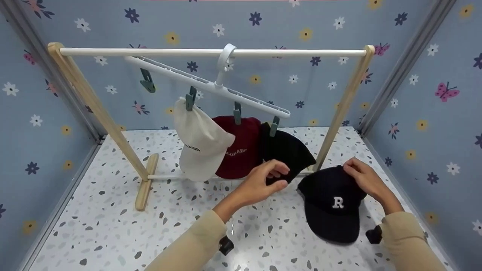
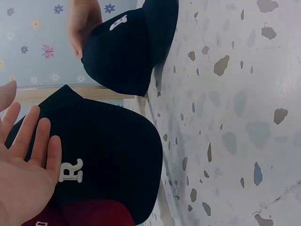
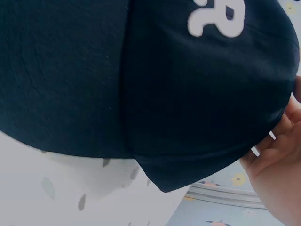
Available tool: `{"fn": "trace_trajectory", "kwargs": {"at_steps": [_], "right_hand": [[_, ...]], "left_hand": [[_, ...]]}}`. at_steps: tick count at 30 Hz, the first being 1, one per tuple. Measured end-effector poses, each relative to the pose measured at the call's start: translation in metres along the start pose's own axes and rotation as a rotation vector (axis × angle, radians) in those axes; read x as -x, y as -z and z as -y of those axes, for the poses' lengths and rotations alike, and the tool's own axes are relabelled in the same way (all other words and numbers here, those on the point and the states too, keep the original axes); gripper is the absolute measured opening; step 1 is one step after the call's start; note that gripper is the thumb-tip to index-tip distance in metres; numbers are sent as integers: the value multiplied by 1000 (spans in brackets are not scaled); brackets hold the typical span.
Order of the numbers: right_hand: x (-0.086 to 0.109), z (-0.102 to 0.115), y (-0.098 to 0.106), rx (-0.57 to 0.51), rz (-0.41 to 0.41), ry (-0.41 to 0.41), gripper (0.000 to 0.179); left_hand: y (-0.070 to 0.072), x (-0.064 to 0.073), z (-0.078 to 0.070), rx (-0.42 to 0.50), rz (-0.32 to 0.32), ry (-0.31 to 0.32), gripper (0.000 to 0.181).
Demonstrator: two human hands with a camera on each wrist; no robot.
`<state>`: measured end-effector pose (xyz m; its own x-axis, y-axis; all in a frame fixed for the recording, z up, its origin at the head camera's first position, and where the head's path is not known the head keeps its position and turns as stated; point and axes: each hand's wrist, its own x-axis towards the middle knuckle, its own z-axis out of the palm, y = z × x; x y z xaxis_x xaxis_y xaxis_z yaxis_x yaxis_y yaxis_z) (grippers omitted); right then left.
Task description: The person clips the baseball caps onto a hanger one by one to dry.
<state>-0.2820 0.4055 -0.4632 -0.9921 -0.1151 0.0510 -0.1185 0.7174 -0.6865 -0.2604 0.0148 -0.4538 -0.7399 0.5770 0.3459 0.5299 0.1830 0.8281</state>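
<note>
My right hand grips the crown of a dark cap with a white letter R, its brim pointing down near the floor. In the right wrist view the fingers curl behind the crown. My left hand holds nothing; its loosely bent fingers stand in front of a hanging black cap. That cap also bears an R, as the left wrist view shows. A maroon cap and a white cap hang beside it. Green clips hold all three on a white hanger.
The hanger hooks over the white rod of a wooden-legged rack and slants down to the right. An unused green clip dangles at its left end. Beneath lies a speckled white surface, with flowered walls around.
</note>
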Motion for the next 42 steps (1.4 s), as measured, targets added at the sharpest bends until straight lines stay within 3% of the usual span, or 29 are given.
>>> {"fn": "trace_trajectory", "kwargs": {"at_steps": [13,20,27,30,35,42], "right_hand": [[14,34,10,-61,76,156,15],[19,63,6,-89,139,304,9],[24,95,-1,-141,224,325,8],[24,107,-6,-150,240,371,7],[24,122,-15,-180,252,439,7],[21,130,-27,-235,233,430,7]], "left_hand": [[-11,-11,4,-12,-7,-5,32],[-15,-15,-3,-34,-8,3,33],[-15,-15,-5,-55,7,-5,43],[-15,-14,-5,-49,17,-9,40],[-13,-11,-6,12,26,-26,32],[-1,2,-7,132,53,-34,28]]}}
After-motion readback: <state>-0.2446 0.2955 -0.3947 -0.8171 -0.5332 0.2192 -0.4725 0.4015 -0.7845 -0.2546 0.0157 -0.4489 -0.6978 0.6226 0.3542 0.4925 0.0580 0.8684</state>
